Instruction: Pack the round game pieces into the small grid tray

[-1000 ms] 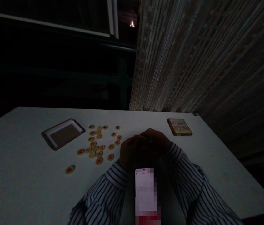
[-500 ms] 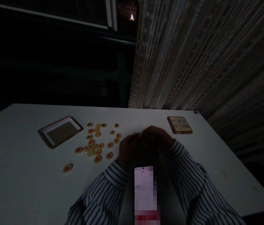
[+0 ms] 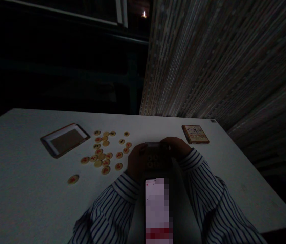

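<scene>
Between my two hands is a shallow dark box (image 3: 157, 145) with rows of round pieces inside, dim in the shadow. My left hand (image 3: 135, 162) grips its left side. At the box's upper right corner, my right hand (image 3: 177, 147) is closed on the edge, the fingers partly hidden. To the left, several Chinese chess pieces (image 3: 118, 166) lie scattered, some with red or black characters and some blank side up. One red-marked piece (image 3: 73, 179) sits apart, nearer to me.
A lit phone (image 3: 156, 206) lies just below my hands on the white table (image 3: 38, 203). An open, shallow tray or lid (image 3: 65, 139) is at the far left. A small printed box (image 3: 196, 134) stands at the right, near a hanging string curtain (image 3: 178, 67).
The box between my hands now shows its rows of pieces, where it was a dark shape before. My hands have moved slightly apart. The scattered pieces keep their arrangement.
</scene>
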Demonstrator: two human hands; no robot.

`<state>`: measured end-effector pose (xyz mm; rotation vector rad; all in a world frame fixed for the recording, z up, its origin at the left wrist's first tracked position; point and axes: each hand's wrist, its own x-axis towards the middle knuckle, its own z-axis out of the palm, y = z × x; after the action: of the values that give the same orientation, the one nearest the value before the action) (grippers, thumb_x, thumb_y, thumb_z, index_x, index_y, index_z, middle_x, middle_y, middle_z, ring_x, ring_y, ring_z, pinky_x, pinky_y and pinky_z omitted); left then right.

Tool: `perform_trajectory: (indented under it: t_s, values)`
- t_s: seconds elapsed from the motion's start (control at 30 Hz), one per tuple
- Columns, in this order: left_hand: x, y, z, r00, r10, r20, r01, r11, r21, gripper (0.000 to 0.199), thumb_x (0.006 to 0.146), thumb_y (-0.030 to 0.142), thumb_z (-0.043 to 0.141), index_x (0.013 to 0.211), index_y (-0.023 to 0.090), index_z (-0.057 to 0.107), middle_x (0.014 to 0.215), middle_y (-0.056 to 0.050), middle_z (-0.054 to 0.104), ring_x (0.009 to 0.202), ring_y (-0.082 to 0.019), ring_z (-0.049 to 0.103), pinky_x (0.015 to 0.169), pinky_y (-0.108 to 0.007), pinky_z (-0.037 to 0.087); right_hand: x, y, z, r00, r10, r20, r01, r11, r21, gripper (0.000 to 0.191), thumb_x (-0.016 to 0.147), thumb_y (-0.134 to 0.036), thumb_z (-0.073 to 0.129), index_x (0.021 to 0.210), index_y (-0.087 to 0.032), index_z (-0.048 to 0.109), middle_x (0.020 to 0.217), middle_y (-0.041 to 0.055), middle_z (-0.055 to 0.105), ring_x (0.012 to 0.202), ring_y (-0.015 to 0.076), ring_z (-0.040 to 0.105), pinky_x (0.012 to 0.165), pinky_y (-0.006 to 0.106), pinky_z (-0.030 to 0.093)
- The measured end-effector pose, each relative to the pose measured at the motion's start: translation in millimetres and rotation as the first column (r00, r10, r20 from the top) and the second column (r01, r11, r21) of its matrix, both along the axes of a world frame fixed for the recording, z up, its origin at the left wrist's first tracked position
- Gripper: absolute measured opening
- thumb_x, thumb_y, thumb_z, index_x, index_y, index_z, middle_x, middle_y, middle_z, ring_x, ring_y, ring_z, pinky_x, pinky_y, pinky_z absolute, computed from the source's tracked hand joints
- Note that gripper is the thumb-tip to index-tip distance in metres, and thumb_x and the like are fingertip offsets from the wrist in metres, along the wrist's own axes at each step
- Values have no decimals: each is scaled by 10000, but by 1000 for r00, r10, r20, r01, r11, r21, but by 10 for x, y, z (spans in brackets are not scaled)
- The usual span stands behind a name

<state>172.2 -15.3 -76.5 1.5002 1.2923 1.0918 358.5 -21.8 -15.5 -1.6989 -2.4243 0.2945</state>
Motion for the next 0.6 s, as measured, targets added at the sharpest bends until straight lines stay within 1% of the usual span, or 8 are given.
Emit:
perform_trajectory:
  t_s: [0.1, 0.17, 0.3, 0.43, 0.6]
  values:
    - [-1, 8, -6, 999, 15, -48, -14, 1000, 22, 273, 758, 288, 493, 968, 158, 608, 1005, -95, 627, 910, -204, 585, 805, -361, 467, -27, 7, 27, 996, -3, 89, 8, 999, -52, 255, 716, -211, 568, 964, -181, 622, 949, 66, 646, 842, 157, 587, 721, 262, 420]
    - [-1, 8, 3, 997, 10, -72, -8, 999, 34, 278, 768, 291, 480, 975, 152, 604, 1000, -96, 626, 904, -202, 585, 803, -358, 467, -44, 20, 25, 987, 13, 163, -2, 998, -68, 237, 742, -232, 547, 962, -194, 626, 964, 68, 643, 870, 165, 583, 719, 264, 417]
    - [-1, -5, 39, 994, 9, -112, -2, 998, 66, 269, 765, 280, 484, 973, 157, 603, 986, -93, 629, 906, -205, 583, 807, -358, 465, -58, 54, -25, 946, 50, 319, -24, 996, -86, 213, 791, -290, 485, 920, -213, 637, 914, 69, 651, 812, 186, 597, 643, 275, 411]
    - [3, -19, 69, 990, 17, -137, -8, 998, 64, 254, 764, 261, 482, 957, 153, 606, 973, -93, 632, 893, -204, 585, 801, -355, 466, -44, 64, -69, 940, 75, 333, -57, 996, -65, 195, 785, -303, 494, 896, -220, 632, 895, 54, 650, 804, 187, 593, 620, 268, 396]
    - [10, -11, 44, 995, 19, -103, -10, 996, 94, 235, 760, 263, 488, 941, 174, 608, 953, -78, 636, 888, -201, 587, 793, -356, 471, -47, 59, -54, 938, 74, 338, -51, 996, -77, 173, 788, -293, 502, 879, -219, 630, 891, 52, 648, 811, 179, 587, 627, 261, 390]
